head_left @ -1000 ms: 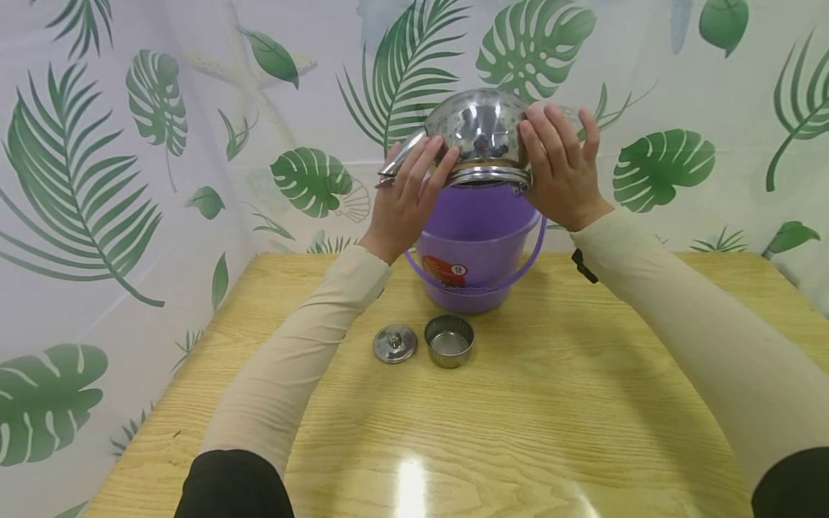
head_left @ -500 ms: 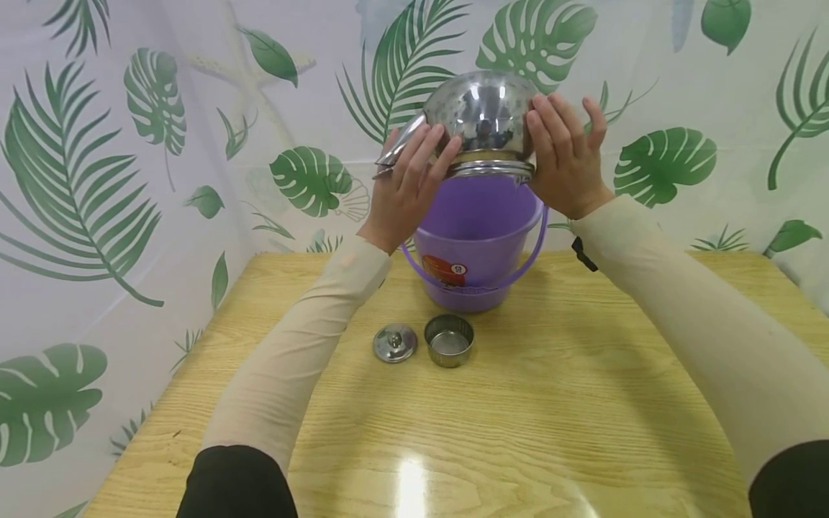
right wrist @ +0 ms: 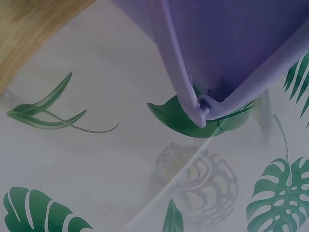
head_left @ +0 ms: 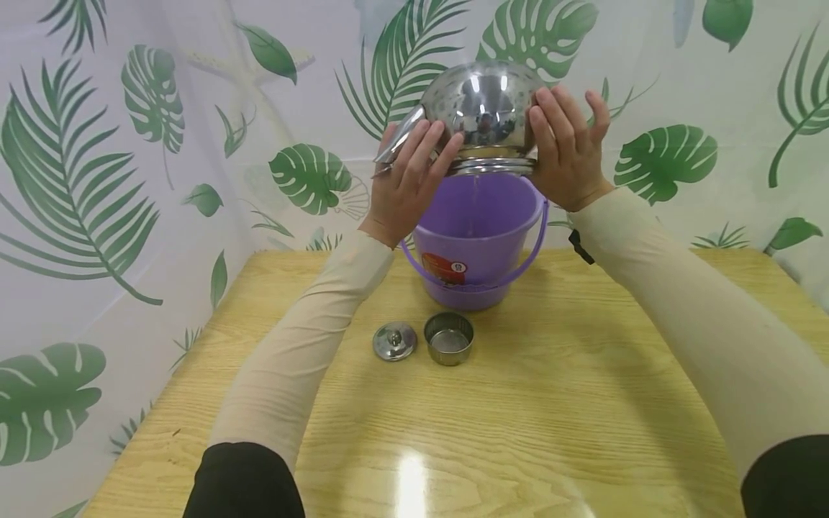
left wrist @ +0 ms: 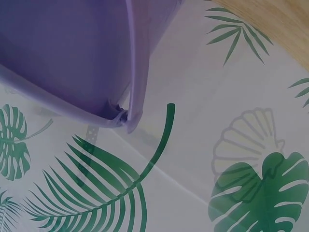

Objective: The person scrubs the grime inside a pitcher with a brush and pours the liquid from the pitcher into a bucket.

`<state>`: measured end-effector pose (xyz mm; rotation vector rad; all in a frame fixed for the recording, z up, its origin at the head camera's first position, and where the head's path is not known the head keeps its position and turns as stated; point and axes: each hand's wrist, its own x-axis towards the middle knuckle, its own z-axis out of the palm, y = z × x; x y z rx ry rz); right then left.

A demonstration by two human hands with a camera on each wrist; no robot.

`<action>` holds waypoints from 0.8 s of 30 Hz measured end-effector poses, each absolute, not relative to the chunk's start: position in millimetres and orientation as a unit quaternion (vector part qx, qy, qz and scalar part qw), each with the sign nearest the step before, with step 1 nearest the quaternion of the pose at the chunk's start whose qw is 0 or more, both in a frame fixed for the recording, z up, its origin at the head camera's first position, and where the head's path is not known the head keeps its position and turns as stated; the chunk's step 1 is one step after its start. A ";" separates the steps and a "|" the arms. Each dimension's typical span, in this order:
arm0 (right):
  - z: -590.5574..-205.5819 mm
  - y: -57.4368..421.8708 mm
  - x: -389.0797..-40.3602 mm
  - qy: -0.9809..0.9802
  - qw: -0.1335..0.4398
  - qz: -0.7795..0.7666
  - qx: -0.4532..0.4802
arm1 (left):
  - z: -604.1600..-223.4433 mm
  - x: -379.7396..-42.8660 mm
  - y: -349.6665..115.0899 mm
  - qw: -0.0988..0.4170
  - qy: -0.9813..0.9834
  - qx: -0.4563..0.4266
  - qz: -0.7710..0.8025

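A shiny steel teapot (head_left: 482,108) is held upside down above the purple bucket (head_left: 476,248), its mouth facing down. My left hand (head_left: 411,173) grips it by the spout side, fingers spread along the metal. On the opposite side, my right hand (head_left: 570,151) holds the body; the thumb and the teapot's handle are hidden. A faint thin trickle seems to fall from the mouth into the bucket. Both wrist views show just the bucket's rim and handle joints, including the rim (left wrist: 63,104) on one side and the rim (right wrist: 260,84) on the other, without hands.
A small steel lid (head_left: 395,341) with a knob lies on the wooden table (head_left: 505,424). Beside it stands a round steel strainer basket (head_left: 449,339). Behind the bucket hangs a leaf-patterned cloth (head_left: 311,86), which also runs along the left side.
Both hands have raised the teapot and tipped it further over, so its mouth now faces straight down. A faint trickle shows below it. Bucket, lid and strainer basket stay put.
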<state>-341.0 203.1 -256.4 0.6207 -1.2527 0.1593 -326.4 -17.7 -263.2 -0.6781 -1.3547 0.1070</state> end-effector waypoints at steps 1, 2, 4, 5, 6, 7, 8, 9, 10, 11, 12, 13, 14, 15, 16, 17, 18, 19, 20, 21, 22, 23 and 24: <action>-256.9 203.5 -341.7 -0.577 0.762 0.074 0.285 | -263.5 -326.8 -17.5 0.725 -0.615 -0.307 0.049; -257.3 203.7 -342.2 -0.577 0.762 0.073 0.285 | -263.9 -327.3 -17.3 0.725 -0.616 -0.305 0.050; -258.0 203.9 -342.4 -0.578 0.761 0.074 0.286 | -264.9 -328.2 -16.8 0.725 -0.617 -0.303 0.053; -258.3 203.4 -341.8 -0.579 0.760 0.074 0.285 | -265.3 -328.6 -16.5 0.725 -0.617 -0.302 0.054; -258.3 202.9 -341.2 -0.580 0.760 0.074 0.283 | -265.7 -329.2 -16.2 0.725 -0.617 -0.300 0.056; -258.3 202.3 -340.5 -0.581 0.760 0.074 0.282 | -266.1 -329.6 -16.0 0.726 -0.617 -0.299 0.057; -258.3 202.0 -340.1 -0.582 0.759 0.075 0.281 | -266.4 -330.0 -15.7 0.726 -0.617 -0.298 0.058; -258.3 201.8 -339.8 -0.584 0.759 0.075 0.280 | -266.7 -330.3 -15.5 0.726 -0.617 -0.298 0.057; -258.5 201.5 -339.7 -0.585 0.758 0.076 0.279 | -267.2 -330.7 -15.3 0.726 -0.617 -0.299 0.056; -258.8 201.4 -339.9 -0.586 0.757 0.076 0.278 | -267.6 -331.1 -15.1 0.725 -0.617 -0.299 0.055; -259.2 201.7 -340.7 -0.587 0.757 0.075 0.276 | -268.2 -331.5 -14.9 0.725 -0.618 -0.299 0.055; -260.1 202.2 -341.5 -0.588 0.756 0.075 0.276 | -268.9 -331.4 -14.8 0.723 -0.620 -0.298 0.057; -261.0 202.8 -342.5 -0.589 0.756 0.074 0.276 | -270.0 -331.5 -14.9 0.721 -0.622 -0.299 0.058; -262.2 203.3 -343.2 -0.591 0.755 0.072 0.276 | -271.2 -331.5 -15.0 0.720 -0.624 -0.298 0.059; -263.7 203.8 -344.0 -0.592 0.754 0.070 0.276 | -272.5 -331.5 -15.1 0.718 -0.626 -0.298 0.062; -265.2 204.5 -344.9 -0.594 0.753 0.067 0.276 | -273.7 -331.5 -15.2 0.716 -0.629 -0.296 0.067; -266.8 205.2 -345.8 -0.595 0.752 0.064 0.276 | -274.9 -331.5 -15.3 0.714 -0.632 -0.294 0.071; -268.6 206.0 -346.5 -0.596 0.750 0.063 0.279 | -276.2 -331.6 -15.3 0.712 -0.634 -0.294 0.073; -270.4 206.7 -347.2 -0.598 0.749 0.061 0.280 | -277.4 -332.3 -15.3 0.711 -0.635 -0.294 0.073; -272.0 207.4 -347.9 -0.599 0.747 0.058 0.280 | -278.3 -332.8 -15.1 0.710 -0.636 -0.295 0.073; -273.4 208.0 -348.5 -0.601 0.746 0.056 0.280 | -279.3 -333.4 -14.8 0.708 -0.637 -0.296 0.072; -274.7 208.4 -349.0 -0.603 0.745 0.055 0.279 | -280.1 -333.9 -14.5 0.707 -0.638 -0.297 0.069; -276.0 208.7 -349.4 -0.606 0.742 0.055 0.280 | -281.0 -334.6 -14.2 0.705 -0.640 -0.299 0.066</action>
